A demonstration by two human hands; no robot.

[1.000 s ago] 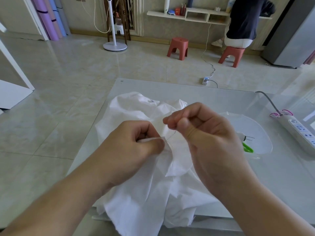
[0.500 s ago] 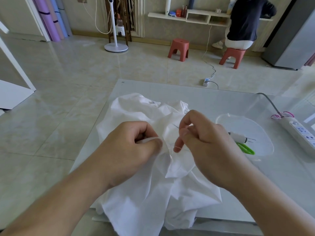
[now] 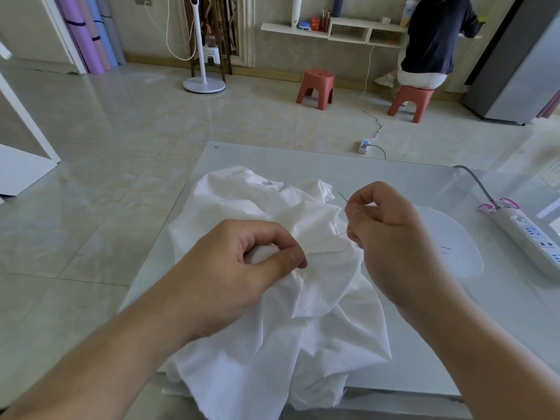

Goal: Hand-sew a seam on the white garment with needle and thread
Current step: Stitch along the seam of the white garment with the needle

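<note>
I see my left hand [image 3: 242, 268] pinching a fold of the white garment [image 3: 272, 328] heaped on the table [image 3: 500, 313], my right hand [image 3: 391, 237] just beside it, fingertips clamped on the needle [image 3: 342, 196], while a clear dish [image 3: 460, 256] beyond holds items I cannot identify.

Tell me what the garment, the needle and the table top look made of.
Garment: thin woven cloth, matte, sharply creased, probably cotton. Needle: thin, dark, likely steel. Table top: glossy pale surface with reflections, perhaps glass.

Crumpled matt white cloth garment [image 3: 272, 298], glossy glass-like table [image 3: 424, 344], seemingly metal needle [image 3: 342, 196]
</note>
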